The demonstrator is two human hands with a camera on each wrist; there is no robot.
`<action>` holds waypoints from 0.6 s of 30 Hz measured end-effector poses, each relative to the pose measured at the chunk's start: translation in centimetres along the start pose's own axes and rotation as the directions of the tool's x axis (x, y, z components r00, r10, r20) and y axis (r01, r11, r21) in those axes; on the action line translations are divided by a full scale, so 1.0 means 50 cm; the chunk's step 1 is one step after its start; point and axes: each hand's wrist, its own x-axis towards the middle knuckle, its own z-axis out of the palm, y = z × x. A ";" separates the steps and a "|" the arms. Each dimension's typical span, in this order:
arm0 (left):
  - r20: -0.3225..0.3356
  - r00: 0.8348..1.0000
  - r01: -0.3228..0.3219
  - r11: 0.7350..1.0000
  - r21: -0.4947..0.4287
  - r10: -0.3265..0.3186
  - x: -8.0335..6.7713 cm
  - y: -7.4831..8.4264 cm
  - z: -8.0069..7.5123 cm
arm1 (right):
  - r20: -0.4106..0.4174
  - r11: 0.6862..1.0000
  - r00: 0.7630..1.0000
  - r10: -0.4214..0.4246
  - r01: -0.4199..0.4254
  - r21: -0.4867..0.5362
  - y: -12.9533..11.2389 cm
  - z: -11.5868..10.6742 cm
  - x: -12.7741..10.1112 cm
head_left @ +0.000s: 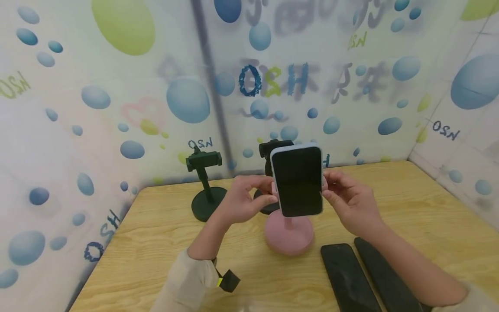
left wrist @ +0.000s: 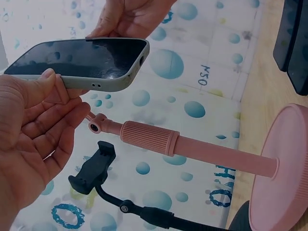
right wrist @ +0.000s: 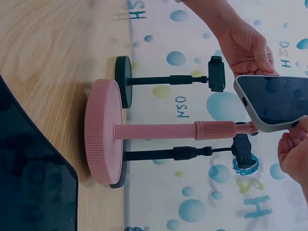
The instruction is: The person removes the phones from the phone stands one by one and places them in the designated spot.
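A phone (head_left: 298, 180) with a dark screen and a pale case stands upright over a pink stand (head_left: 288, 234) on the wooden table (head_left: 148, 242). My left hand (head_left: 265, 193) grips the phone's left edge and my right hand (head_left: 331, 186) pinches its right edge. In the left wrist view my left hand's thumb lies on the phone (left wrist: 82, 60), the fingers (left wrist: 48, 125) curl beneath it, and the pink stem (left wrist: 192, 147) ends just under them. The right wrist view shows the phone (right wrist: 274, 101) at the top of the pink stand (right wrist: 103, 137). Whether the stand's clamp grips the phone is hidden.
Two black stands sit behind: one at the left (head_left: 204, 182), one (head_left: 273, 149) partly hidden by the phone. Two dark phones (head_left: 347, 277) (head_left: 386, 277) lie flat near the table's front right. Bubble-patterned walls (head_left: 117, 108) close in the back and sides.
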 end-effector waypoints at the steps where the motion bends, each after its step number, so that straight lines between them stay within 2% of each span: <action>1: 0.000 1.000 -0.006 1.000 -0.003 0.006 -0.002 0.002 -0.002 | 0.002 1.000 1.000 0.000 0.000 0.001 -0.002 0.001 -0.001; 11: 0.030 0.999 -0.009 1.000 -0.018 0.010 -0.023 0.008 -0.019 | 0.029 0.997 0.998 -0.055 0.053 0.060 -0.005 0.017 -0.010; 18: 0.060 0.997 -0.042 0.999 -0.012 0.042 -0.036 0.003 -0.023 | 0.042 0.989 0.995 -0.094 0.089 0.117 -0.002 0.023 -0.024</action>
